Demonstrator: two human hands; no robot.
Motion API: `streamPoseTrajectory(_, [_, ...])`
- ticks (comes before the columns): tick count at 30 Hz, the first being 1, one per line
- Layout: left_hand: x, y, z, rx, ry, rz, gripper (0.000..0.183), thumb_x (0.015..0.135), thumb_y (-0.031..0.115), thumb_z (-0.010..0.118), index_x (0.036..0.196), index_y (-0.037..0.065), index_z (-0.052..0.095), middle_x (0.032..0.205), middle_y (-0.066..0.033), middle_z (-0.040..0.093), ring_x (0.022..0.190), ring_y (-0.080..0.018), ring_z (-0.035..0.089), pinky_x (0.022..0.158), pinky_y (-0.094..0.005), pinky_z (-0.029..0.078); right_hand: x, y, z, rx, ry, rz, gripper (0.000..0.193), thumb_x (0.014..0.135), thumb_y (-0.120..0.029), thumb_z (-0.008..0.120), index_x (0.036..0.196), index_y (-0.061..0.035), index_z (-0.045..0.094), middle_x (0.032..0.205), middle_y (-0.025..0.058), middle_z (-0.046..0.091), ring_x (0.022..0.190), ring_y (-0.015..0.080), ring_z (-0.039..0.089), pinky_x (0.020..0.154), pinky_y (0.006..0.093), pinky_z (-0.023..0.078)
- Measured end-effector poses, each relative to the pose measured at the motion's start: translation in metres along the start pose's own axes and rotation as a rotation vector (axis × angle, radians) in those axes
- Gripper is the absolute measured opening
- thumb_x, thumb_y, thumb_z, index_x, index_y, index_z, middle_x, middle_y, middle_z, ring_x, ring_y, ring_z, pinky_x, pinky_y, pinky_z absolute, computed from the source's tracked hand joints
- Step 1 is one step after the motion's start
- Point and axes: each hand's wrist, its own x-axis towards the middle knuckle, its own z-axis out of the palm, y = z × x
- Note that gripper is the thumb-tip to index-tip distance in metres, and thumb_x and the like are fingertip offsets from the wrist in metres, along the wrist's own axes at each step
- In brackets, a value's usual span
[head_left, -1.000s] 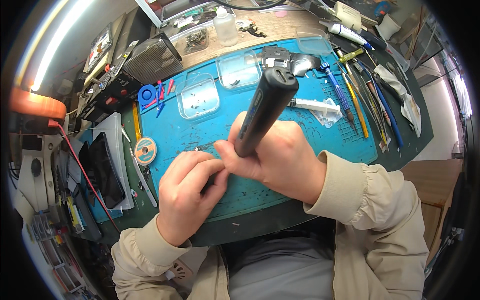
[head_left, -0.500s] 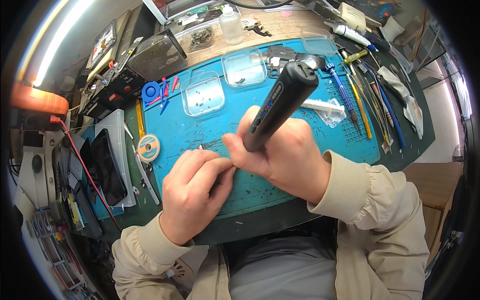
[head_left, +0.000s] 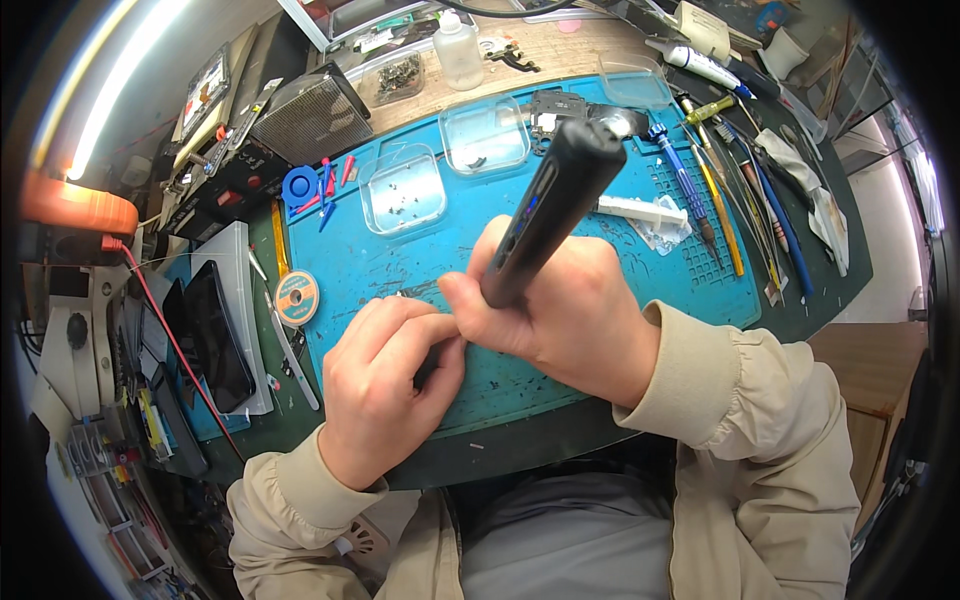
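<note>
A thick black pen-shaped electric tool (head_left: 557, 205) stands tilted in my right hand (head_left: 570, 310), whose fingers are wrapped round its lower part. Small lights glow on its side, and its tip is hidden behind my fingers. Close against it, my left hand (head_left: 385, 375) has its thumb and fingers pinched together over the blue work mat (head_left: 510, 385). What the pinch holds is covered by the fingers; only a tiny shiny bit shows beyond the knuckles. Both hands meet at the fingertips.
Beyond my hands stand two clear plastic trays (head_left: 402, 222) with tiny parts. A solder wick spool (head_left: 296, 298) and tweezers (head_left: 290, 350) lie left, beside a black phone (head_left: 222, 335). A syringe (head_left: 642, 210), blue screwdriver (head_left: 682, 185) and several other tools lie right.
The top of the black tool has swung slightly left and nearer to me. My hands keep the same hold and have shifted very little.
</note>
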Motion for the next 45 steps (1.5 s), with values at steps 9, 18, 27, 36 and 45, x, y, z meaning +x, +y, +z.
streamPoseTrajectory(9, [0.0,-0.001,0.001,-0.024,-0.011,-0.035,0.019,0.076,-0.005,0.081,0.091,0.003,0.073,0.086,-0.0083,0.066,0.074,-0.0272,0.065,0.064,-0.0385,0.052,-0.003,-0.01,-0.01,0.273,0.014,0.39,0.018,0.09,-0.016,0.088,0.09,-0.0074,0.072,0.073,-0.0025,0.069,0.067,0.0094,0.065,0.091,0.0299,0.046])
streamPoseTrajectory(18, [0.0,0.0,0.002,-0.022,0.0,-0.019,0.021,0.076,-0.005,0.082,0.093,0.003,0.073,0.086,-0.0079,0.067,0.074,-0.0272,0.065,0.064,-0.0384,0.052,-0.007,-0.006,-0.007,0.046,0.004,0.23,0.02,0.089,-0.024,0.089,0.088,-0.0114,0.074,0.069,-0.004,0.067,0.062,0.0116,0.06,0.104,0.0367,0.041])
streamPoseTrajectory(27, [-0.002,-0.001,0.002,0.001,0.01,0.025,0.022,0.077,-0.004,0.083,0.094,0.004,0.072,0.087,-0.0079,0.068,0.074,-0.028,0.064,0.065,-0.0379,0.053,-0.006,-0.008,-0.006,0.108,-0.024,0.284,0.023,0.088,-0.024,0.09,0.088,-0.0083,0.073,0.068,-0.0016,0.067,0.061,0.0106,0.06,0.079,0.0275,0.049])
streamPoseTrajectory(36, [-0.001,0.001,0.0,-0.025,-0.007,-0.047,0.021,0.075,-0.005,0.082,0.09,0.005,0.071,0.086,-0.0073,0.068,0.075,-0.0277,0.066,0.065,-0.0382,0.054,-0.006,-0.01,-0.008,0.04,-0.026,0.145,0.029,0.094,-0.024,0.083,0.086,-0.0032,0.065,0.074,0.0088,0.065,0.061,0.0254,0.064,0.057,0.0357,0.051])
streamPoseTrajectory(45, [-0.001,-0.004,0.0,-0.005,0.003,0.069,0.023,0.073,-0.004,0.084,0.093,0.005,0.073,0.086,-0.0062,0.066,0.074,-0.0275,0.062,0.063,-0.0381,0.052,-0.005,-0.006,0.0,-0.057,-0.013,0.036,0.027,0.094,-0.015,0.084,0.081,-0.0047,0.063,0.064,0.0052,0.06,0.053,0.0192,0.056,0.051,0.0336,0.044])
